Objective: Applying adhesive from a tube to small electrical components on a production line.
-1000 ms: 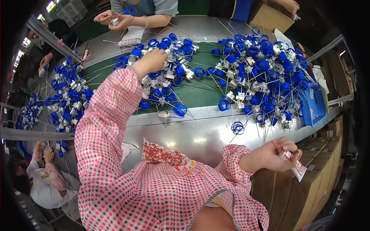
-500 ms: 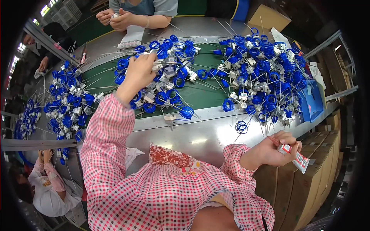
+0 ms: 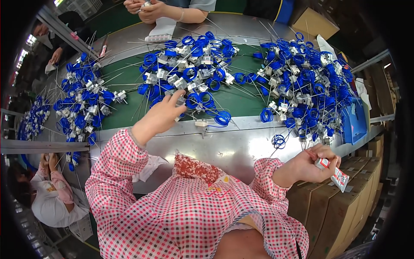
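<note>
My left hand (image 3: 158,117) reaches over the near edge of the middle pile (image 3: 189,74), its fingers stretched out and apart. This pile is made of parts with a white-grey block, a coiled blue wire and a long thin metal rod. One such block (image 3: 181,101) is right at my fingertips; whether they touch it I cannot tell. Off to the right, above the table's near edge, my right hand (image 3: 311,165) is closed round a squeeze tube (image 3: 340,179), white and red with a flattened silvery tail. A single part (image 3: 201,123) lies at the pile's near side.
More such parts lie in a right pile (image 3: 302,82) and a left pile (image 3: 84,99). A blue bin (image 3: 355,121) stands at the right edge, with cardboard boxes (image 3: 340,207) below. Across the table a co-worker's hands (image 3: 148,11) hold a small part. Metal posts frame the table's sides.
My left hand has drawn back from the top of the middle pile toward me, and its fingers have spread. My right hand still holds the tube. The whole view has shifted slightly.
</note>
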A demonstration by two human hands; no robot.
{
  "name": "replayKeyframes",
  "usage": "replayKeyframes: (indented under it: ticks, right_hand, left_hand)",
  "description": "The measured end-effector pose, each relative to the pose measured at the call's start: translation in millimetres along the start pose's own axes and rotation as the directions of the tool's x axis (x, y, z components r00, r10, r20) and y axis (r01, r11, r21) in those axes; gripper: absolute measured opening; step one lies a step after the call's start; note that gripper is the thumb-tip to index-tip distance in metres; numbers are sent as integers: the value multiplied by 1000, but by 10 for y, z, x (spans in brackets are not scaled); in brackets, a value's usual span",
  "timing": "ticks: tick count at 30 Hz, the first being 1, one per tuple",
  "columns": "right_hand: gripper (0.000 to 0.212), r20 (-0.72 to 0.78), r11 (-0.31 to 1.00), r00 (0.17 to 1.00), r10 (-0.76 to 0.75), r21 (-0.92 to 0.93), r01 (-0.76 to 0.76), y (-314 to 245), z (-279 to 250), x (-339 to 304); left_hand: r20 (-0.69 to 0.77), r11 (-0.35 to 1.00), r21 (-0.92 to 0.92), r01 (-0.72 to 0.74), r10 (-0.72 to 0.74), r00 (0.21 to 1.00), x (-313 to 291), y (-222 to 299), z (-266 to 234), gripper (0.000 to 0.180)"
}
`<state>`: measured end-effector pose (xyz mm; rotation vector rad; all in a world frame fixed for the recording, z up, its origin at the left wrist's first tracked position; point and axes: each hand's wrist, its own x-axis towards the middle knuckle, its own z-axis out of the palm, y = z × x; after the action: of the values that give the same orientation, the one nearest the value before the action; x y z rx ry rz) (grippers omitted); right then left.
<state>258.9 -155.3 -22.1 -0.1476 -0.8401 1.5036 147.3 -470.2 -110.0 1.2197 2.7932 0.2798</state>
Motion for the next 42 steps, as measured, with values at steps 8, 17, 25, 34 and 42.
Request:
replayKeyframes:
  ticks: [8,17,25,34,42]
  right_hand:
    - [12,-1,1000,1000,-9,-22,9,-30,-48,-10]
    - [12,54,994,993,102,22,-103,-91,364,-355]
    - [15,218,957,969,116,236,-168,-168,496,-583]
    - [12,139,959,988,68,266,-103,-162,431,-468]
    - [14,323,845,867,380,261,-467,-72,362,-625]
  left_hand:
    - [-467,815,-573,-89,-235,853,-160,-162,-637,39]
    - [-161,-319,-929,-187,-105,981,-15,588,-476,57]
    - [131,-532,-830,169,108,985,150,1208,-380,56]
    - [97,-819,-565,100,55,994,137,1385,-317,65]
    - [49,-841,-534,84,68,996,197,1519,-217,65]
